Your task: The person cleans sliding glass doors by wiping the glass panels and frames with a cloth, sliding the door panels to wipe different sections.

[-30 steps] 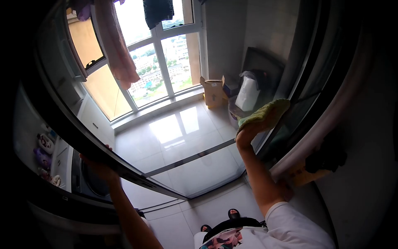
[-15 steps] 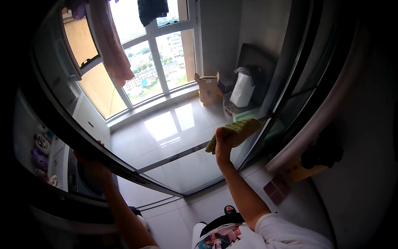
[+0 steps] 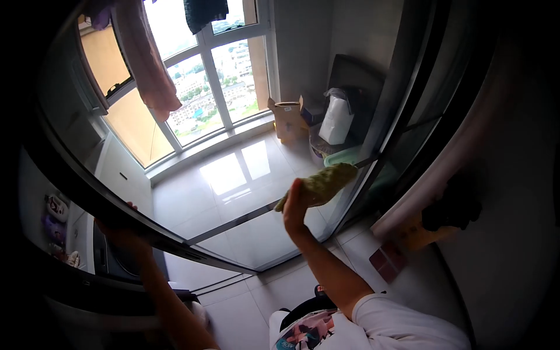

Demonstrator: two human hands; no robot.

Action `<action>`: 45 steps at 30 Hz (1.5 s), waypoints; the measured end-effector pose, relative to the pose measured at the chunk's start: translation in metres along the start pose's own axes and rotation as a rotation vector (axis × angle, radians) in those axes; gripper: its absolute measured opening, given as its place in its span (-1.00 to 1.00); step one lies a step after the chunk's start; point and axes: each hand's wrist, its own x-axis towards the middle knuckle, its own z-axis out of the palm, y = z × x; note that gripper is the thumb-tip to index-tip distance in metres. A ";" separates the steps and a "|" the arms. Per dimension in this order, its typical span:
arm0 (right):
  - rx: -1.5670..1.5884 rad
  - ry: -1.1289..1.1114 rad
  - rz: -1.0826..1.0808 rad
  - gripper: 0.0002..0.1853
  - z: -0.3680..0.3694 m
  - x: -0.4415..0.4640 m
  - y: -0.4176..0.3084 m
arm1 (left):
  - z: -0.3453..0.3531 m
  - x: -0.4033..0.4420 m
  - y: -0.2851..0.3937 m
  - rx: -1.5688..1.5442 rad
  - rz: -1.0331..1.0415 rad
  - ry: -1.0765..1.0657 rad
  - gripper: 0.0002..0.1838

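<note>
My right hand (image 3: pixel 296 205) is closed around a folded green cloth (image 3: pixel 325 182), which sticks out to the right of the fingers. The cloth lies over the line of the crossbar (image 3: pixel 233 219) of a glass door (image 3: pixel 248 244); firm contact with it cannot be made out. On the left, my left hand (image 3: pixel 123 234) grips the dark door frame (image 3: pixel 153 233), fingertips showing past its far edge. Much of that hand is in shadow.
Through the glass are a cardboard box (image 3: pixel 288 121), a white bag (image 3: pixel 337 121) and a green basin (image 3: pixel 343 156) on the tiled floor. Clothes (image 3: pixel 143 64) hang by the window. Bottles (image 3: pixel 56 217) and a dark washing machine (image 3: pixel 119 256) stand left.
My right hand has moved a little to the left with the cloth. My left hand keeps its grip on the frame, and the whole view has shifted slightly.
</note>
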 end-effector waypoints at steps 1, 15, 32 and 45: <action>0.085 -0.212 -0.039 -0.68 0.015 -0.022 0.001 | 0.006 -0.002 0.008 -0.093 -0.039 0.052 -0.54; -0.700 0.352 -0.809 -0.33 -0.073 0.116 -0.020 | -0.019 0.004 -0.012 -0.257 -0.045 -0.017 -0.46; 0.694 0.567 1.395 -0.32 0.097 -0.159 0.140 | -0.008 0.004 -0.007 -0.454 -0.232 0.035 -0.40; 0.775 0.318 1.247 -0.34 -0.023 -0.045 0.163 | -0.005 0.001 -0.014 -0.323 -0.156 0.092 -0.39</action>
